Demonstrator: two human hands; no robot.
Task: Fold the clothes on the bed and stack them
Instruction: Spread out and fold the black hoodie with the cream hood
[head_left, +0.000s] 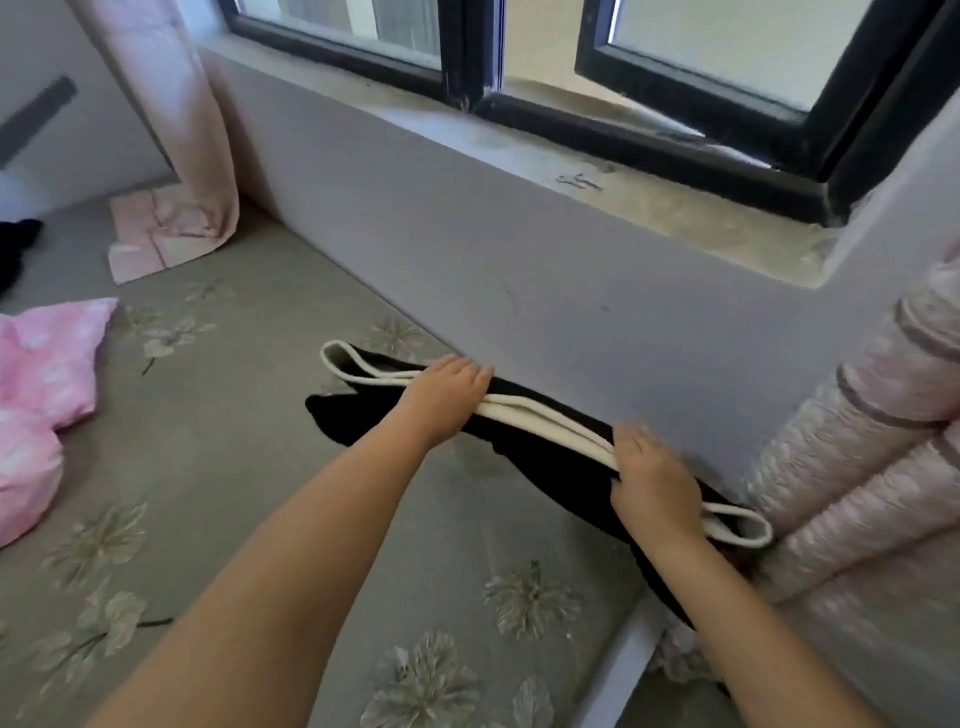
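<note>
Folding: black garment with white trim (545, 457), narrow strip on the bed (260, 467) along the wall (519, 270).
Hands: left hand (447, 395) flat, pressing; right hand (654, 478) gripping the trim.
Left: pink crumpled garment (47, 364), dark item (18, 249) unfolded; no stack visible.
Room: window (623, 78), pink curtain (176, 130).

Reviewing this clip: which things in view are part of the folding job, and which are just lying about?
Part of the job:
- black garment with white trim, under both hands by the wall
- left hand and right hand, both on it
- pink garment, unfolded at the left
- dark garment, far left edge
- bed

Lying about:
- pink curtain
- striped bedding roll
- window sill
</note>
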